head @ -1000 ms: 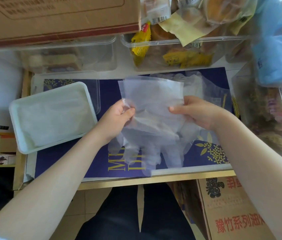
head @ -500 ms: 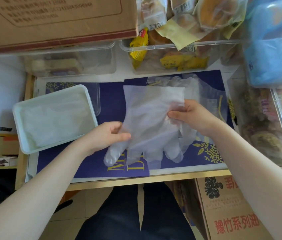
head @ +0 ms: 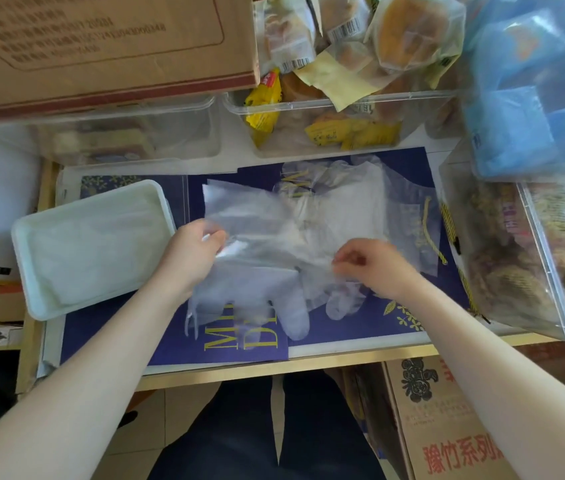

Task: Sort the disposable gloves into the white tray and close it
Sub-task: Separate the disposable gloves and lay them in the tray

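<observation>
On the bench: disposable gloves (head: 267, 271) are held above the blue mat (head: 360, 327) — just right of the white tray (head: 24, 268).
Left hand (head: 189, 256): grip closed, gloves pinched.
Right hand (head: 374, 268): fingers curled — glove edge pinched.

The disposable gloves (head: 274, 251) are clear with a milky sheen, and the tray (head: 31, 289) is white with a pale green cast. Under them the mat (head: 360, 327) is deep navy, printed with yellow-gold letters and small gold leaf sprigs. The cardboard box (head: 107, 46) is tan with a dark red band along its edge, the snack packets (head: 263, 105) are bright yellow, and the plastic bag (head: 533, 84) is sky blue
</observation>
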